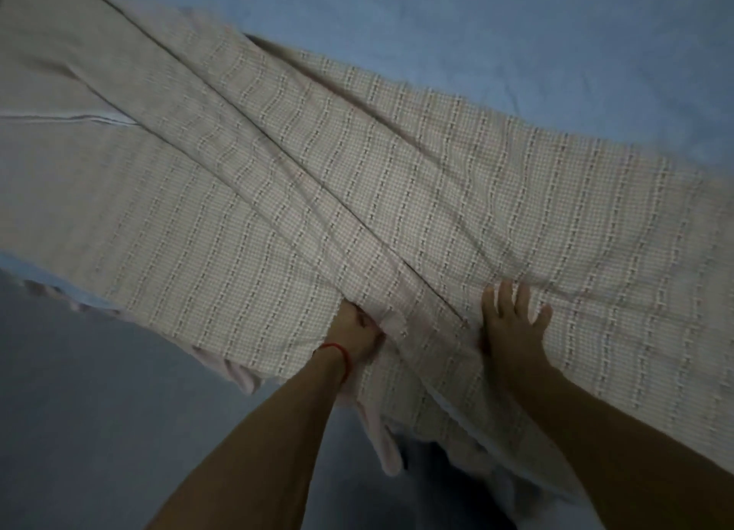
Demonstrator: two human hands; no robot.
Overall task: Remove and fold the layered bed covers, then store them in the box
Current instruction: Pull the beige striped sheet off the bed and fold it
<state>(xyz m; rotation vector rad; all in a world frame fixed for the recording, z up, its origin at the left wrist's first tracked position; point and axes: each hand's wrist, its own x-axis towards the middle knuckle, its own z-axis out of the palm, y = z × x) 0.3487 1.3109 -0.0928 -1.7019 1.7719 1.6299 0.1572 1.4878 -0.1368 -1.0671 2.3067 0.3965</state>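
A beige checked bed cover (357, 180) lies folded lengthwise in a long band across the bed, with a straight fold line running from the upper left down to my hands. My left hand (357, 333), a red thread on its wrist, grips the near edge of the cover, its fingers tucked under the cloth. My right hand (512, 323) lies flat on top of the cover just right of the fold line, fingers spread. No box is in view.
A light blue sheet (516, 44) covers the bed beyond the cover. A pale pink cloth (238, 374) hangs below the cover's near edge. The grey floor (99, 410) fills the lower left.
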